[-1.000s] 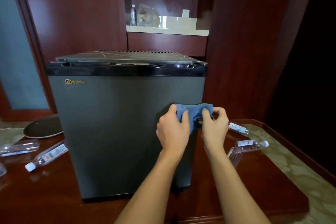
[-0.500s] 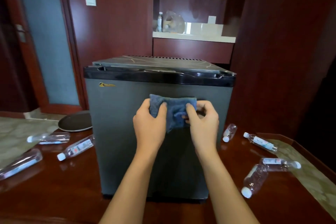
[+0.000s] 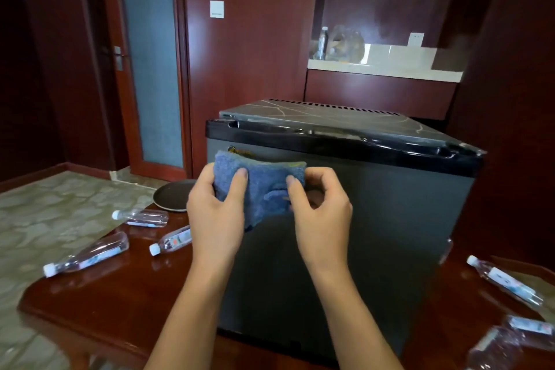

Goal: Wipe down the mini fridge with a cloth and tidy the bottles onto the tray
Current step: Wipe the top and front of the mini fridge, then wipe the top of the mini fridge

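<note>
— Hands? 
— Left (image 3: pixel 216 213) and right (image 3: pixel 319 208) both pinching cloth (image 3: pixel 260 186), stretched against upper fridge (image 3: pixel 375 219) door.
— Bottles? 
— Lying on table (image 3: pixel 126 288), near tray (image 3: pixel 173 195).

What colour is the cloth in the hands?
Blue; the cloth shows clearly in the head view.

Dark red wood-panelled walls (image 3: pixel 255 69); door (image 3: pixel 150 69) with frosted blue glass, far left. White wall switch (image 3: pixel 216 8). Pale stone-topped niche counter (image 3: pixel 384 67) behind. Glossy reddish surface (image 3: pixel 120 294); marbled floor (image 3: pixel 54 207) left.
</note>
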`<action>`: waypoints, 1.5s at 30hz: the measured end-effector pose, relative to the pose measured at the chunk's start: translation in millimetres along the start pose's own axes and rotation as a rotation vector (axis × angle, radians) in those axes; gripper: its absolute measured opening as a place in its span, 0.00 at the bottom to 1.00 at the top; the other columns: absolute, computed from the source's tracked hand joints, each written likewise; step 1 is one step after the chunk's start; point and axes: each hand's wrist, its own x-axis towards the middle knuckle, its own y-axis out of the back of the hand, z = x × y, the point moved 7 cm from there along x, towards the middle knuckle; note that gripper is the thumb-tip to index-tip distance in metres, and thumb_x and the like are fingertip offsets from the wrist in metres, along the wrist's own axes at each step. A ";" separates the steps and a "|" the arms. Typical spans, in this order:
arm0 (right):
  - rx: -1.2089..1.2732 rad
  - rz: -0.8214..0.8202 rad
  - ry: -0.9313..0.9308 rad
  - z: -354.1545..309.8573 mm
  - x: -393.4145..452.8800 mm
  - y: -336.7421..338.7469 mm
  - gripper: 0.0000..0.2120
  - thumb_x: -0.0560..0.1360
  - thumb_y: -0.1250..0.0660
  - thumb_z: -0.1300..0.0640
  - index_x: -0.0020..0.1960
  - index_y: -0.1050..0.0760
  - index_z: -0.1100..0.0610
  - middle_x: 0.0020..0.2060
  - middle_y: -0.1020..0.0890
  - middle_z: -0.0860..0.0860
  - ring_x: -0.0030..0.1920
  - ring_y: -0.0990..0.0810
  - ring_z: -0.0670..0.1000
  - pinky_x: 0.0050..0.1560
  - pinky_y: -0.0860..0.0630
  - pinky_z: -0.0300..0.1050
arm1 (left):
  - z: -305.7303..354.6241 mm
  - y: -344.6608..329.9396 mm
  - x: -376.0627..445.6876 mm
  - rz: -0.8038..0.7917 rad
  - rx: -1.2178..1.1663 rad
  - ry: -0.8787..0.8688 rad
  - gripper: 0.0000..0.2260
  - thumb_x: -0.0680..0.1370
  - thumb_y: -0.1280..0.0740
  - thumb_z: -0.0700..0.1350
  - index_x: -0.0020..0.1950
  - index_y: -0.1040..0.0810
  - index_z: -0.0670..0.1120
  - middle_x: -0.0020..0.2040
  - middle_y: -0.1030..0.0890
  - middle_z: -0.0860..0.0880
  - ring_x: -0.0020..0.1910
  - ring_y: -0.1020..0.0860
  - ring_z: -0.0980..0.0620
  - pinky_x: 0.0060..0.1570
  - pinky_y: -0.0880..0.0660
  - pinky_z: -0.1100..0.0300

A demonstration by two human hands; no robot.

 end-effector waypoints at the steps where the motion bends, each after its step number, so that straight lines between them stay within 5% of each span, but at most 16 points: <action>1: 0.006 -0.002 0.004 -1.0 0.0 -4.7 0.03 0.76 0.32 0.58 0.48 0.24 0.51 0.42 0.18 0.48 0.43 0.17 0.48 0.43 0.19 0.55 | 1.1 3.4 3.3 0.009 0.004 -0.011 0.03 0.79 0.32 0.45 0.51 0.22 0.53 0.45 0.17 0.52 0.46 0.18 0.55 0.47 0.19 0.49; 3: 0.014 0.003 0.015 -3.6 -0.7 -15.3 0.04 0.76 0.32 0.58 0.48 0.24 0.49 0.43 0.18 0.47 0.43 0.17 0.48 0.42 0.18 0.52 | 1.0 12.3 9.7 0.036 -0.007 -0.032 0.06 0.79 0.32 0.45 0.55 0.23 0.51 0.48 0.18 0.52 0.48 0.18 0.56 0.47 0.19 0.51; 7: 0.034 0.005 0.009 -5.6 -4.1 -40.5 0.04 0.76 0.31 0.59 0.48 0.24 0.50 0.43 0.18 0.47 0.43 0.17 0.46 0.38 0.19 0.42 | -2.7 32.4 20.6 0.093 -0.005 -0.081 0.11 0.79 0.33 0.44 0.61 0.27 0.51 0.50 0.21 0.57 0.50 0.20 0.62 0.42 0.24 0.70; 12: 0.005 0.070 0.040 -7.5 -13.7 -71.3 0.06 0.76 0.31 0.60 0.47 0.23 0.49 0.41 0.18 0.46 0.42 0.17 0.44 0.37 0.24 0.31 | -22.2 52.8 49.8 -0.006 -0.050 -0.085 0.13 0.80 0.35 0.41 0.59 0.27 0.58 0.50 0.21 0.63 0.50 0.20 0.61 0.46 0.21 0.64; 17: -0.037 0.174 -0.008 -9.1 -20.3 -96.4 0.06 0.76 0.32 0.61 0.47 0.24 0.50 0.39 0.19 0.46 0.39 0.18 0.47 0.36 0.22 0.40 | -31.8 65.5 75.4 -0.188 -0.087 -0.101 0.21 0.80 0.35 0.39 0.68 0.31 0.59 0.52 0.19 0.58 0.50 0.18 0.55 0.45 0.18 0.55; 20: -0.061 0.197 -0.041 -24.4 -18.5 -104.7 0.07 0.76 0.32 0.62 0.46 0.24 0.50 0.37 0.20 0.49 0.36 0.20 0.47 0.35 0.23 0.41 | -21.1 68.9 81.5 -0.218 -0.057 -0.091 0.20 0.80 0.37 0.35 0.65 0.26 0.58 0.57 0.21 0.61 0.58 0.21 0.59 0.58 0.22 0.53; 24: -0.097 0.248 -0.109 -45.8 -9.4 -100.4 0.07 0.77 0.32 0.61 0.47 0.23 0.48 0.37 0.20 0.50 0.34 0.22 0.52 0.34 0.25 0.45 | -4.0 59.1 90.3 -0.296 -0.058 0.025 0.17 0.80 0.37 0.36 0.61 0.21 0.55 0.56 0.20 0.63 0.58 0.22 0.61 0.60 0.22 0.50; 29: -0.289 0.308 -0.207 -68.3 4.9 -92.6 0.06 0.76 0.31 0.57 0.47 0.23 0.46 0.30 0.25 0.45 0.31 0.28 0.45 0.34 0.27 0.45 | 19.9 54.1 103.8 -0.311 -0.009 0.118 0.17 0.79 0.35 0.37 0.62 0.22 0.56 0.57 0.20 0.64 0.59 0.23 0.63 0.61 0.23 0.55; 32: -0.377 0.346 -0.272 -75.1 10.7 -87.4 0.08 0.74 0.31 0.56 0.47 0.24 0.43 0.39 0.23 0.43 0.42 0.23 0.43 0.46 0.28 0.33 | 25.5 49.6 105.7 -0.326 0.022 0.204 0.16 0.79 0.33 0.39 0.62 0.23 0.58 0.57 0.19 0.60 0.58 0.21 0.60 0.60 0.23 0.51; 34: -0.340 0.315 -0.333 -75.4 17.5 -87.1 0.08 0.75 0.31 0.58 0.48 0.25 0.45 0.42 0.20 0.45 0.44 0.22 0.42 0.44 0.30 0.28 | 26.9 46.8 108.3 -0.329 0.048 0.247 0.16 0.79 0.33 0.40 0.61 0.23 0.59 0.55 0.19 0.61 0.56 0.21 0.62 0.57 0.22 0.54; 40: -0.307 0.283 -0.459 -69.4 47.4 -98.3 0.07 0.77 0.32 0.58 0.51 0.25 0.48 0.39 0.19 0.43 0.41 0.20 0.43 0.40 0.24 0.36 | 22.1 39.8 134.9 -0.276 0.100 0.336 0.15 0.77 0.31 0.41 0.56 0.25 0.60 0.49 0.18 0.57 0.48 0.19 0.59 0.44 0.23 0.68; 43: -0.395 0.267 -0.479 -64.7 63.0 -108.2 0.11 0.78 0.34 0.58 0.58 0.26 0.47 0.41 0.19 0.46 0.41 0.20 0.45 0.41 0.22 0.44 | 16.6 32.5 149.4 -0.291 0.195 0.333 0.13 0.77 0.31 0.42 0.53 0.25 0.61 0.49 0.20 0.61 0.51 0.20 0.58 0.48 0.24 0.62; 45: -0.492 0.207 -0.498 -62.7 66.9 -114.7 0.12 0.79 0.37 0.56 0.61 0.26 0.47 0.48 0.19 0.46 0.48 0.20 0.43 0.47 0.22 0.44 | 15.8 27.5 156.3 -0.301 0.249 0.323 0.11 0.77 0.31 0.42 0.51 0.24 0.59 0.49 0.21 0.61 0.52 0.22 0.62 0.52 0.28 0.68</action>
